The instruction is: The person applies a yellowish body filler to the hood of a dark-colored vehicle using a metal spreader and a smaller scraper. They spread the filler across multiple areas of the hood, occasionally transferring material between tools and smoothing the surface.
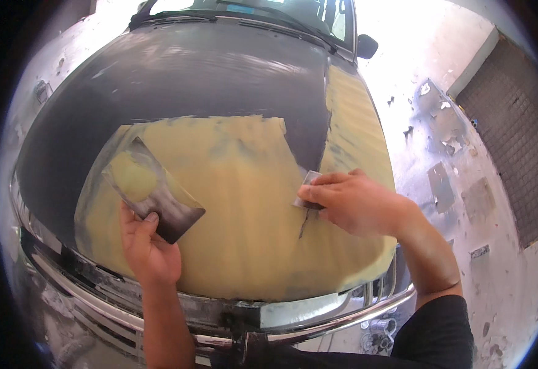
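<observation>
A dark car bonnet [207, 74] spreads in front of me, its front half and right side coated with yellow body filler [232, 209]. My left hand [149, 249] grips a dark flat mixing board [169, 203] by its lower edge, thumb on top. A smear of yellow-green filler [135, 175] lies on that board, held over the bonnet's left front. In my right hand [361, 200] is a small flat filler spreader [309, 190], pinched between thumb and fingers. Its edge is at the coated surface, beside a thin dark streak [304, 224]; contact is hard to tell.
A chrome bumper bar [367, 315] and the grille run along the car's front, close to me. Windscreen wipers [281, 15] and a side mirror [367, 47] lie beyond the bonnet. Flat pieces [442, 186] are scattered on the right floor near a dark grid-patterned panel [509, 135].
</observation>
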`<act>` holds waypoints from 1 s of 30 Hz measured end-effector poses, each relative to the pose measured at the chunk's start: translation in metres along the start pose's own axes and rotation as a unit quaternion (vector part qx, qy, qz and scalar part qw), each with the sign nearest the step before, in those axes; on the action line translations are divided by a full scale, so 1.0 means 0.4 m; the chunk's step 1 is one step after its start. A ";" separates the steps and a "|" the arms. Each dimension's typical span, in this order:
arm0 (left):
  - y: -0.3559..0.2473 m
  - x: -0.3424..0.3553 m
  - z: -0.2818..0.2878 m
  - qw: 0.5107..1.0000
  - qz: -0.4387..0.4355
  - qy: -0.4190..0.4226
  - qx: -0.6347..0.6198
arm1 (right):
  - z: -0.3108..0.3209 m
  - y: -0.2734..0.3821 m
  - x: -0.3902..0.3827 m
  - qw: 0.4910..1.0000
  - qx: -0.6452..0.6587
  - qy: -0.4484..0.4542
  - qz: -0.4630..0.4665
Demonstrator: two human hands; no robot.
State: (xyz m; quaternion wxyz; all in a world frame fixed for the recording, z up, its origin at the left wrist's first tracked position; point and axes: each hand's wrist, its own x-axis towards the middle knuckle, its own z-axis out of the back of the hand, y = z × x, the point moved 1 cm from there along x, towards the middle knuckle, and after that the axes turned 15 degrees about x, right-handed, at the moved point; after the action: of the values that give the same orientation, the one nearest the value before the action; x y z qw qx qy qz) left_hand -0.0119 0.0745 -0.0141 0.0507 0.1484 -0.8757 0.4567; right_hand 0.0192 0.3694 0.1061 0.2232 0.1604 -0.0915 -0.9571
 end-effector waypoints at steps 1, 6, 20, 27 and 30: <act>0.001 0.000 0.000 1.000 -0.001 0.003 0.004 | -0.018 -0.001 -0.020 1.000 -0.001 -0.014 0.008; 0.004 0.005 0.014 1.000 -0.006 -0.004 0.022 | -0.076 -0.012 -0.085 0.999 0.001 -0.046 0.018; -0.005 0.005 0.005 0.999 -0.006 0.040 0.009 | -0.069 0.037 -0.085 0.992 -0.015 -0.073 0.098; -0.013 -0.002 -0.009 1.000 0.005 0.030 0.005 | -0.108 0.056 -0.115 0.997 -0.037 -0.043 0.050; -0.016 -0.001 -0.012 0.999 0.005 0.054 -0.004 | -0.107 0.064 -0.123 0.998 -0.039 -0.041 0.042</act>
State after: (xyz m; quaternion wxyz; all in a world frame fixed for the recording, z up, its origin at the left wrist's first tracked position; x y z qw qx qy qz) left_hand -0.0099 0.0750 -0.0063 0.0957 0.1188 -0.8743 0.4609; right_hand 0.0862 0.3647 0.0856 0.2654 0.1085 -0.0693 -0.9555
